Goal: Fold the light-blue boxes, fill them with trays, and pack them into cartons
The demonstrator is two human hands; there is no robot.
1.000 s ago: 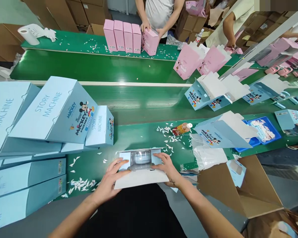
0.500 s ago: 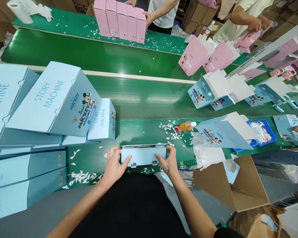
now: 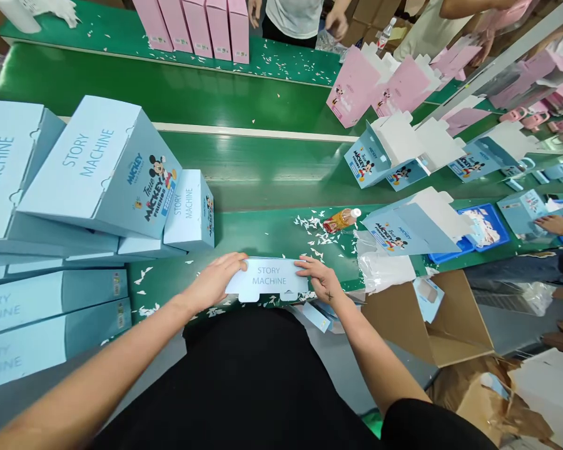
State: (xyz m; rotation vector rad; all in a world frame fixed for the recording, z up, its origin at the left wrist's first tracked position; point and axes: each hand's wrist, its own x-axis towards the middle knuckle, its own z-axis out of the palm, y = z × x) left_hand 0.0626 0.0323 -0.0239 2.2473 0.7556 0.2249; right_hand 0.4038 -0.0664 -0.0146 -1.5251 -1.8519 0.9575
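A light-blue cardboard box (image 3: pixel 267 284) is in front of me at the near edge of the green bench. Its top flap, printed "STORY MACHINE", faces up, and two tabs on the flap stick out toward me. My left hand (image 3: pixel 219 278) grips the box's left end, fingers together at the flap's upper left corner. At the right end, my right hand (image 3: pixel 323 278) holds the box with its fingers bent over the flap's edge. The lower part of the box is hidden under the flap.
Stacked blue boxes (image 3: pixel 98 169) stand at the left. A drink bottle (image 3: pixel 341 220) lies among white paper scraps. To the right are an open blue box (image 3: pixel 403 228), blue trays (image 3: pixel 495 219) and a carton (image 3: pixel 455 337). Pink boxes (image 3: pixel 192 28) stand across the bench near other people.
The printed flap has come over the top of the box toward me. Both hands have shifted from the sides onto its upper corners. Across the bench, a person's hands have left the pink boxes.
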